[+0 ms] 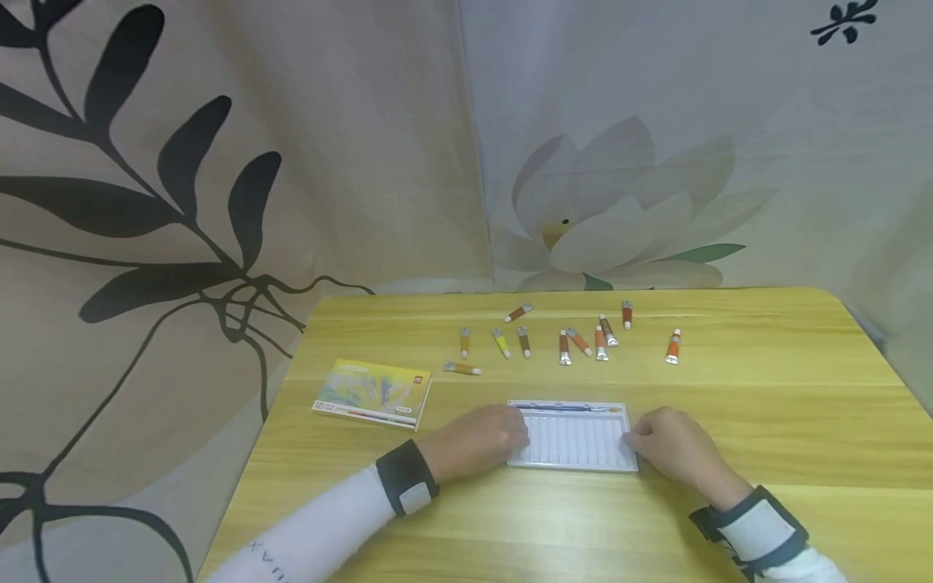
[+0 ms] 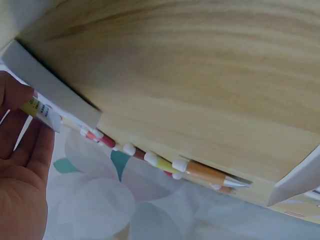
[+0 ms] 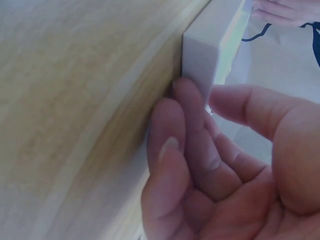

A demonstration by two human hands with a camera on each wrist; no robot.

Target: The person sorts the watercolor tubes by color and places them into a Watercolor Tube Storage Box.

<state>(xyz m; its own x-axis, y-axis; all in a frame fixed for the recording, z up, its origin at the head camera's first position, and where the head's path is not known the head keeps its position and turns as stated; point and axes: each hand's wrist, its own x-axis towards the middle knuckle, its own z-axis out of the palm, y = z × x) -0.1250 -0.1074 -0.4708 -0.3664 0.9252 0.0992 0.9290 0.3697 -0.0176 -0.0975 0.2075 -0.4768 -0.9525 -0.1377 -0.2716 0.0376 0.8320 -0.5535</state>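
Observation:
A white ridged plastic paint tray (image 1: 572,467) lies near the middle of the table, with a thin paintbrush (image 1: 568,409) along its far side. My left hand (image 1: 481,441) is at the tray's left end. In the left wrist view it pinches a small paint tube (image 2: 44,114) with a yellow-olive band and a pale flat end, beside the tray; the head view hides this tube. At the opposite end, my right hand (image 1: 678,449) grips the tray's right edge. The right wrist view shows its thumb and fingers around the tray's corner (image 3: 202,55).
Several small paint tubes in yellow, brown and orange tones lie scattered behind the tray, among them a yellow tube (image 1: 501,344) and an orange-red tube (image 1: 673,348). A yellow printed box (image 1: 375,393) lies at the left. Patterned curtains (image 1: 379,146) hang behind the table (image 1: 765,421).

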